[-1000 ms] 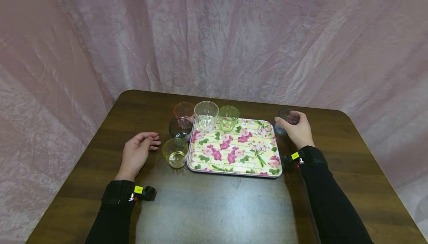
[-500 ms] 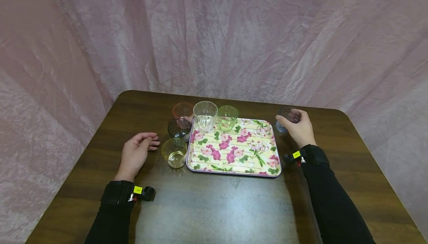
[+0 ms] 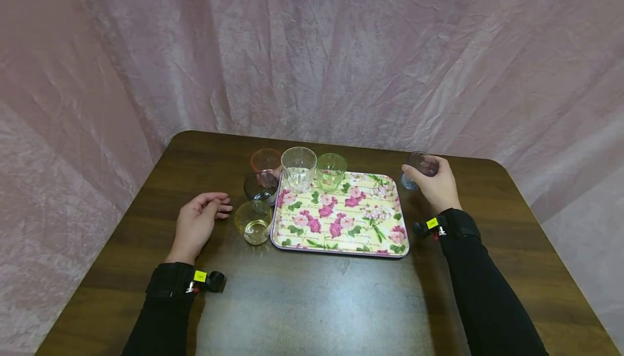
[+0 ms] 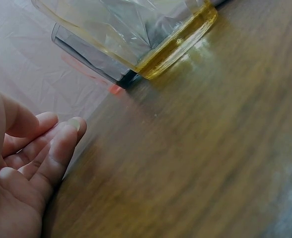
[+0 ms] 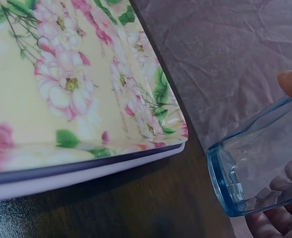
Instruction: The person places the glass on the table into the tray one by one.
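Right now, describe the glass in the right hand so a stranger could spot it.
Start at the rectangular floral tray on the dark wooden table. Off its far right corner, the right hand grips a small blue-tinted glass tumbler, the only glass on that side.

Glossy dark wood-grain counter (image 3: pixel 312 302), smooth floral-printed tray (image 3: pixel 341 220), clear tinted glossy blue tumbler (image 5: pixel 255 168), and crinkled matt pink cloth backdrop (image 3: pixel 312 47).

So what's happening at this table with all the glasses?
A person sits at a wooden table with a floral tray. Their right hand grips a blue glass, lifted just right of the tray. The left hand rests open on the table beside a yellow glass. A clear glass and a green glass stand on the tray's far edge; a grey glass and a red glass stand beside it.
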Demonstrator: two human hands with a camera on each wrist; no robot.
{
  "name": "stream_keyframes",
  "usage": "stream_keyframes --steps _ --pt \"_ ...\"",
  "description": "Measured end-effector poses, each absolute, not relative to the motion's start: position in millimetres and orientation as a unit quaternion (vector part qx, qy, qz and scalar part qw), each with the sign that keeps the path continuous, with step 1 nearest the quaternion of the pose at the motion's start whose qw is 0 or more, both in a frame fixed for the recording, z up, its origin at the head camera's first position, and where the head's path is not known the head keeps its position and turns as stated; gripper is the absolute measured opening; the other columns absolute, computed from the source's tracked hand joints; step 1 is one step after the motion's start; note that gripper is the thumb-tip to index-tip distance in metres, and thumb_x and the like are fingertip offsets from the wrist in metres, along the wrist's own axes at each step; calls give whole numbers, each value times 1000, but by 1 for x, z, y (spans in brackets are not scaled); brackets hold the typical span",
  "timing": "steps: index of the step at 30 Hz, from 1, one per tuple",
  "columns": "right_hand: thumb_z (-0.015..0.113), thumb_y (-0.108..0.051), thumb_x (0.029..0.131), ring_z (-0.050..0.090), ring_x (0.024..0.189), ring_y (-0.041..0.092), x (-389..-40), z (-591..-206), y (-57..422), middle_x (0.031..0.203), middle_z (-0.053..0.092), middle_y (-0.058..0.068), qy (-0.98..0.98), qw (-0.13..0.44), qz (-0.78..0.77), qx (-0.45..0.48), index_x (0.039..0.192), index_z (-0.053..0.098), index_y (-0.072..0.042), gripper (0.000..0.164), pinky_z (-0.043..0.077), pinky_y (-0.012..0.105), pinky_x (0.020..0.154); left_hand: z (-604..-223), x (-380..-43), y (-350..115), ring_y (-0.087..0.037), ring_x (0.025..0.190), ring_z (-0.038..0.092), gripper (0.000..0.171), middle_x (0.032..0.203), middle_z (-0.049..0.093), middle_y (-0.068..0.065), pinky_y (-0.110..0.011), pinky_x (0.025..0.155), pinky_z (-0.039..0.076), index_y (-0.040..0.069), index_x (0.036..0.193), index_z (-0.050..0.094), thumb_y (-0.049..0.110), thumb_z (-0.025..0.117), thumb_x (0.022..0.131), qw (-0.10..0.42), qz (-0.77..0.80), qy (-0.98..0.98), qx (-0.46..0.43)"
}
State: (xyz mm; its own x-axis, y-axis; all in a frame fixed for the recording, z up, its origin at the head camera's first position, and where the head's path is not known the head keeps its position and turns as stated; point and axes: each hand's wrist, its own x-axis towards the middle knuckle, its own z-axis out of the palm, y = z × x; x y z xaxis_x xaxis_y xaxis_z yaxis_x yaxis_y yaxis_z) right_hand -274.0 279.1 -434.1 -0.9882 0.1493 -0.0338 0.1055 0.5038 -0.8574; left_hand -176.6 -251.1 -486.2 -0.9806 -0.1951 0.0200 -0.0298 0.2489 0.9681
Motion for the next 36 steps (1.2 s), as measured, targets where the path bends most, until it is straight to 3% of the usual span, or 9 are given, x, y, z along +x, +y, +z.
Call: stream_keyframes --steps 17,36 --pt "73 -65 99 48 146 36 -276 -418 272 160 46 20 -873 26 483 -62 169 31 -6 101 46 51 122 -484 -176 -252 0 97 73 36 139 72 -24 -14 87 61 -2 140 68 20 48 118 64 -605 -791 68" --pt "76 -61 98 44 151 38 -280 -408 248 169 39 20 -861 12 507 -37 172 29 -12 100 42 55 126 -486 -176 -252 0 97 74 36 138 73 -24 -14 87 61 -1 139 68 21 49 118 64 -607 -789 69"
